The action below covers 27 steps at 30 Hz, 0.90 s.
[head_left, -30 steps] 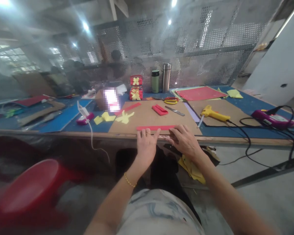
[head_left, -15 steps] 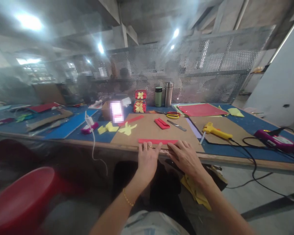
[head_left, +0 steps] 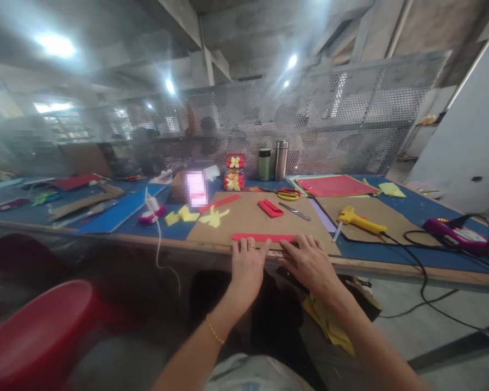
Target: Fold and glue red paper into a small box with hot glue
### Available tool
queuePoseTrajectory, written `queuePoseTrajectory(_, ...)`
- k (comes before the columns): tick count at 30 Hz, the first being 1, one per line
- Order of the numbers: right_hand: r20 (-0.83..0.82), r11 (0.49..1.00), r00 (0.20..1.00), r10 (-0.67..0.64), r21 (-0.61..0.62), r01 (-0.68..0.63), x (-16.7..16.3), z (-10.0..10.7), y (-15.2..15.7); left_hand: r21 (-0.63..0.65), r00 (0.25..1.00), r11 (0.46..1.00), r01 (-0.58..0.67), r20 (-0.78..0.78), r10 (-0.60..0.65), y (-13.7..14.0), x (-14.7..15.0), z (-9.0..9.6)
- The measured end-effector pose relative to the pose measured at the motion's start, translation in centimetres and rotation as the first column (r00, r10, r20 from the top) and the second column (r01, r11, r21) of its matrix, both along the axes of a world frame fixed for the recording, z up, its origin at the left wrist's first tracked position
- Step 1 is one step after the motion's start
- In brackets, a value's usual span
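A long red paper strip [head_left: 264,237] lies along the front edge of the brown cardboard [head_left: 248,217]. My left hand [head_left: 248,266] grips its left part, fingertips on top and thumb pointing toward the middle. On the right part, my right hand [head_left: 309,266] presses with bent fingers, its thumb low by the table edge. The undersides of both hands are hidden. Beyond them lie a folded red paper piece [head_left: 270,208], a metal craft knife [head_left: 295,211] and a yellow paper bow shape [head_left: 214,216]. Another red strip [head_left: 224,202] is further left.
A yellow glue gun [head_left: 361,220] with a black cable rests at the right. Yellow-handled scissors [head_left: 287,194], a green tumbler [head_left: 264,164], a steel flask [head_left: 281,161] and red boxes with yellow bows [head_left: 233,180] stand or lie behind. A red stool [head_left: 44,331] is at lower left.
The view has tilted slightly, so everything sits a little lower. Both hands stay on the red strip, with barely any movement of the fingers.
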State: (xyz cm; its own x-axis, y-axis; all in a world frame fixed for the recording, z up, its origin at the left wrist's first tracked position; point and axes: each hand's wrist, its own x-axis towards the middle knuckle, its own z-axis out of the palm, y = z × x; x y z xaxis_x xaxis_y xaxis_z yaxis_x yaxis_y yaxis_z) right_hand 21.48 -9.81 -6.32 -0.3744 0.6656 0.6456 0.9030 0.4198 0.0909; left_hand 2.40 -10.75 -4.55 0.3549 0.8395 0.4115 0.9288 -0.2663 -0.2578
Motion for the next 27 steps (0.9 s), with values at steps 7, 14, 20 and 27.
queuePoseTrajectory(7,0.051,0.996,0.995,0.087,-0.027,-0.086,-1.2,0.3,0.4,0.01,1.0,1.0,0.011,0.003,-0.011,0.1,0.0,-0.3)
queuePoseTrajectory(14,0.022,0.997,0.997,0.071,-0.036,-0.071,-1.3,0.0,0.2,0.017,1.0,1.0,0.012,0.002,-0.012,0.0,0.0,-0.4)
queuePoseTrajectory(20,-0.009,0.998,0.999,0.047,-0.044,-0.047,-1.2,0.0,0.1,0.031,0.999,0.999,0.024,0.04,-0.026,0.0,-0.2,-1.1)
queuePoseTrajectory(27,-0.029,0.995,0.999,0.04,-0.091,-0.042,-1.1,-0.1,0.0,0.07,0.997,0.997,0.029,0.073,-0.034,0.1,-0.5,-1.6)
